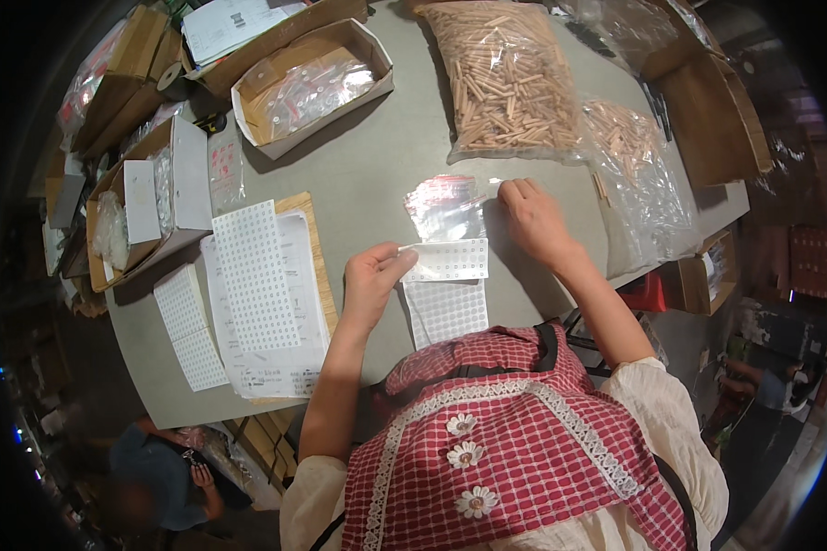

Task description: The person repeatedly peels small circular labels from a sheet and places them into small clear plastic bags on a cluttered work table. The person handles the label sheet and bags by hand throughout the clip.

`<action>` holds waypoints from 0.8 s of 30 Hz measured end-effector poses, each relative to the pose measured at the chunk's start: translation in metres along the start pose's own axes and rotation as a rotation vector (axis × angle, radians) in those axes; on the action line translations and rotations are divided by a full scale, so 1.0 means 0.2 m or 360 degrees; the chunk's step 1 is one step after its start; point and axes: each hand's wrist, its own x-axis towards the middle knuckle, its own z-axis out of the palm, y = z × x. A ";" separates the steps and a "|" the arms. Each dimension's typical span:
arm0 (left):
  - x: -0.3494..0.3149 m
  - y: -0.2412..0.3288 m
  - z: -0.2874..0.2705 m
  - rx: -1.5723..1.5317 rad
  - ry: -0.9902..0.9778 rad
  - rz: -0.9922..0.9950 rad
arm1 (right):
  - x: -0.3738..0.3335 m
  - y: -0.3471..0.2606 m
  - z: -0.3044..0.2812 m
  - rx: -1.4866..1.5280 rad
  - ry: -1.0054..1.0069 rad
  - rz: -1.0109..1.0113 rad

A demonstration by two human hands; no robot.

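Note:
My left hand (377, 280) pinches the left edge of a folded sheet of small round stickers (450, 261), thumb on top. Below the fold, the sheet's lower part (448, 308) hangs down toward the table's near edge. Just beyond lies a fanned stack of clear zip bags (443, 209) with red strips along their tops. To the right of these bags, my right hand (533, 219) rests low over the table, its fingers curled together. A tiny white piece (495, 182) shows beside its fingertips; whether they grip it is unclear.
Wooden dowels fill a large clear bag (510, 87) at the back, and an opened bag (639, 174) lies right of it. A white box (312, 92) holds small bags. Sticker sheets (253, 275) lie on papers (314, 312) at left, near another box (188, 174).

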 end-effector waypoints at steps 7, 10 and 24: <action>-0.02 0.06 0.04 -0.0108 0.0012 -0.0004 | 0.05 -0.11 -0.10 0.0798 -0.0174 0.0151; -0.02 0.07 0.03 -0.0094 -0.0017 -0.0024 | 0.03 -0.12 -0.04 0.0827 -0.0142 -0.0088; -0.02 0.03 0.01 -0.0072 -0.0054 0.0015 | -0.05 0.09 -0.03 0.0489 0.0225 0.0436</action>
